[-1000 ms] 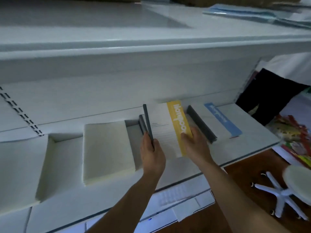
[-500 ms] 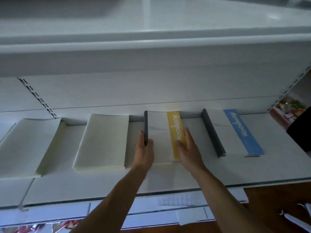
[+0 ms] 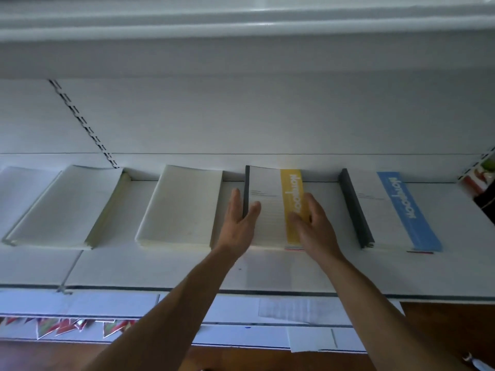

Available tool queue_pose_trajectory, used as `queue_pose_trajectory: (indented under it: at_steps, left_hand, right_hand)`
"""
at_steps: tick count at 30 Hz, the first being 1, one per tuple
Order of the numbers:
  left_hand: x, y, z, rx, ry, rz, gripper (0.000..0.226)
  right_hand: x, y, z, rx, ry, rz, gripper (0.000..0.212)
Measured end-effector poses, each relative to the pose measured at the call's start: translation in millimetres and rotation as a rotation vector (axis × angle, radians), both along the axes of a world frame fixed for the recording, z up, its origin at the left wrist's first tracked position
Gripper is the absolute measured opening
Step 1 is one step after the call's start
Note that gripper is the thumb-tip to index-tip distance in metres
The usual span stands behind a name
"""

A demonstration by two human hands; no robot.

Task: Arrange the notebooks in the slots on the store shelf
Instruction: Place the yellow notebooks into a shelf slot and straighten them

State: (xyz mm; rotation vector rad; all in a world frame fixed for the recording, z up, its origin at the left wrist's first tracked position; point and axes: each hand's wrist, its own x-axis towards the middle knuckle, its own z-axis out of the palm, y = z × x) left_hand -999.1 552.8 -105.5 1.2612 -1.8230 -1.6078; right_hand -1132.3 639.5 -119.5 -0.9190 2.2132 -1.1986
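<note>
Cream paper pads point(image 3: 184, 207) lie at left; at centre frame, left hand point(image 3: 237, 226), straight-fingered against the dark spine, and right hand point(image 3: 314, 226), flat on the cover, square up the white yellow-banded notebook point(image 3: 267, 191). Next, I judge, both lift off without dragging it.

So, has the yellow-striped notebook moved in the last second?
Yes. The yellow-striped notebook came down from tilted to lying flat, level with the fixed blue-striped notebook beside it.

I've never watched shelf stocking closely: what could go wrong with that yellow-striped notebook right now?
The right hand rests on the yellow-band notebook; pushing might slide it crooked on the shelf. The left hand presses its dark spine, so uneven pressure could skew it toward the plain stack alongside.
</note>
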Motion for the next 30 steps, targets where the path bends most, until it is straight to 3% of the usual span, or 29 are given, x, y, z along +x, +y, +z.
queue_pose_trajectory:
  at_steps: [3, 6, 10, 12, 20, 26, 30]
  left_hand:
    - [23.7, -2.6, 12.1, -0.195, -0.059, -0.030, 0.065]
    - [69.2, -12.3, 26.7, -0.368, -0.105, -0.035, 0.038]
    - [168.0, -34.9, 46.4, -0.666, -0.408, 0.008, 0.020]
    - [233.0, -45.0, 54.0, -0.726, -0.517, 0.077, 0.019]
    - [519.6, -70.6, 64.4, -0.543, -0.886, 0.322, 0.026]
    - [644.5, -81.6, 56.3, -0.455, -0.871, 0.538, 0.029]
    - [692.9, -111.8, 47.5, -0.441, -0.854, 0.560, 0.032]
  right_hand:
    - [1.3, -5.0, 15.4, -0.002, 0.275, -0.058, 0.035]
    - [25.8, -27.9, 25.8, 0.055, 0.441, 0.016, 0.039]
    - [105.2, -79.9, 36.7, 0.094, 0.598, 0.204, 0.033]
    - [158.9, -109.3, 42.7, 0.108, 0.668, 0.283, 0.034]
    - [437.4, -211.2, 59.4, 0.029, 0.607, 0.671, 0.037]
    - [584.0, -261.5, 58.6, 0.026, 0.538, 0.845, 0.039]
    - [646.6, -304.7, 50.0, 0.018, 0.487, 0.912, 0.036]
